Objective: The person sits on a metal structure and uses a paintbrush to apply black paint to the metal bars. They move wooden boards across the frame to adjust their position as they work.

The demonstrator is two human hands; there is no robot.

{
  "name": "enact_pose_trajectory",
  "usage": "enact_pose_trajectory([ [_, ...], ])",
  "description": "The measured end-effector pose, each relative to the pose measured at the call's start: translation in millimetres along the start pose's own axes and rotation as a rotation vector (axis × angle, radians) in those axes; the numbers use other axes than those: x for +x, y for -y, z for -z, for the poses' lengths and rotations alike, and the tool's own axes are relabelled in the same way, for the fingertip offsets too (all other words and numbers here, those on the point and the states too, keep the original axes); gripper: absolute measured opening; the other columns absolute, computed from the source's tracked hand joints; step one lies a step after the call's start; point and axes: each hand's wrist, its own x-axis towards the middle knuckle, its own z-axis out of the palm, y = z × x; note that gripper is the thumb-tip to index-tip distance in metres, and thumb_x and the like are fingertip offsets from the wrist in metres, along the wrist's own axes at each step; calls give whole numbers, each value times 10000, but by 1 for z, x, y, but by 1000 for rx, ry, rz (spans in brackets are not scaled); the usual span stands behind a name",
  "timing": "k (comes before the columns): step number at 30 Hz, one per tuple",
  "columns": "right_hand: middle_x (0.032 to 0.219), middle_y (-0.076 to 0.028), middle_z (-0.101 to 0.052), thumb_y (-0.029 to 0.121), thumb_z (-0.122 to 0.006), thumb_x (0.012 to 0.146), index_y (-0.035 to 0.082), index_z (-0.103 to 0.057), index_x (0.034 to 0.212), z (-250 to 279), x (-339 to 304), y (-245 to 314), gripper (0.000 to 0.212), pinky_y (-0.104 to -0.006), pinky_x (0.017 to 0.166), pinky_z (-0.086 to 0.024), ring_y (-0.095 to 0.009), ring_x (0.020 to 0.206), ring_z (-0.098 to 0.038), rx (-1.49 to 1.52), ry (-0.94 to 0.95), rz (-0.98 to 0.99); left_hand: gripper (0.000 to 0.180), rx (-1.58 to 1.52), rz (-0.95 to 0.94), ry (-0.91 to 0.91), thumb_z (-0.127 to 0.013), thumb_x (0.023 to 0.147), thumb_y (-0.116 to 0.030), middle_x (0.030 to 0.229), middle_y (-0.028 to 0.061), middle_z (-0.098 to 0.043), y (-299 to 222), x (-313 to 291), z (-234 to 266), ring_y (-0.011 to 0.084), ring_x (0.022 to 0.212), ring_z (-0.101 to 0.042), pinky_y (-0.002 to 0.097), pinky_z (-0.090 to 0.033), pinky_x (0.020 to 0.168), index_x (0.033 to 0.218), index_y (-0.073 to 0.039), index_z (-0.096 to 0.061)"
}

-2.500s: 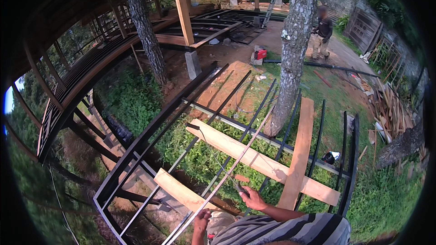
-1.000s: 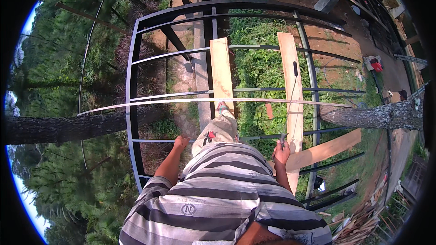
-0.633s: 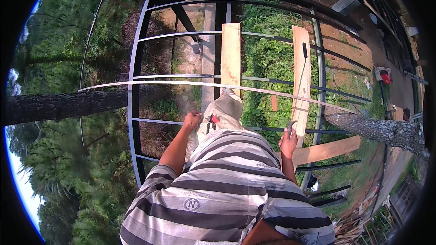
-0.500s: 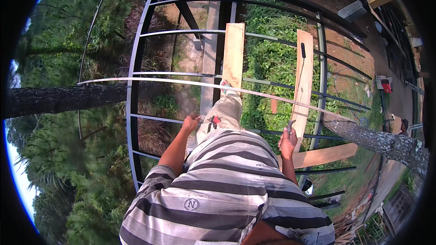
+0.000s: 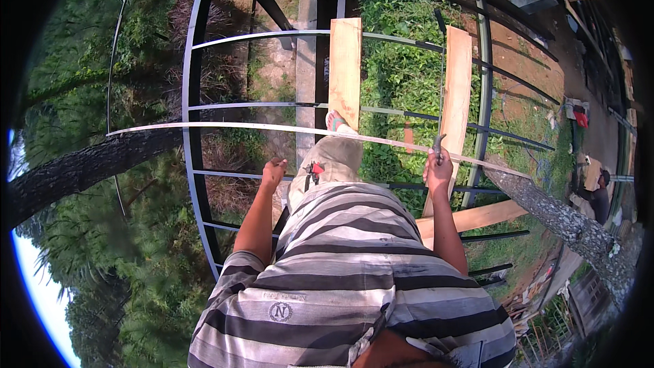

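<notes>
My right hand (image 5: 438,167) is closed around the head of a claw hammer (image 5: 439,142); its grey curved metal shows above the fingers. The hammer's thin shaft runs away from me to a black grip, over the right-hand plank (image 5: 458,82). My left hand (image 5: 274,172) hangs beside my left thigh, fingers curled; whatever they may hold is too small to make out. A long thin pale strip (image 5: 266,126) crosses in front of me, passing close by the right hand. My sandalled foot (image 5: 335,121) stands on the middle plank (image 5: 345,61). Something red and black (image 5: 315,170) hangs at my waist.
Dark metal beams (image 5: 193,82) form an open grid, with plants (image 5: 398,20) and ground far below. Another plank (image 5: 477,220) lies at the right. A tree trunk (image 5: 545,208) rises beside the frame; a person (image 5: 601,194) is at the far right.
My left hand has moved outward to the left, away from the thigh. My right hand has come up with the hammer, whose grip has swung to the left. The view has shifted slightly.
</notes>
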Motion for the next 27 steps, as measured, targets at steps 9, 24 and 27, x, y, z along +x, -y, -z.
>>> enact_pose_trajectory([
  [9, 658, -4, -535, 216, -645, 1034, 29, -542, 1323, -23, 52, 78, 359, -263, 356, -362, -91, 411, -482, -13, -54, 80, 365, -153, -79, 48, -712, 974, -313, 977, 88, -752, -83, 42, 2, 177, 813, -673, 335, -532, 730, 1180, -12, -715],
  [24, 659, -1, -536, 220, -663, 1027, 25, -530, 1366, -92, 88, 152, 413, -265, 385, -366, -77, 437, -487, -84, 65, 131, 316, -65, -4, -30, -689, 991, -264, 1058, 106, -751, -55, 72, 33, 205, 927, -708, 333, -550, 758, 1202, -30, -698],
  [27, 664, 2, -535, 228, -666, 1025, 21, -526, 1369, -102, 88, 166, 425, -261, 386, -365, -73, 440, -485, -102, 83, 119, 341, -68, 46, 19, -679, 998, -261, 1071, 120, -750, -69, 68, 36, 219, 986, -713, 337, -556, 783, 1242, -23, -685],
])
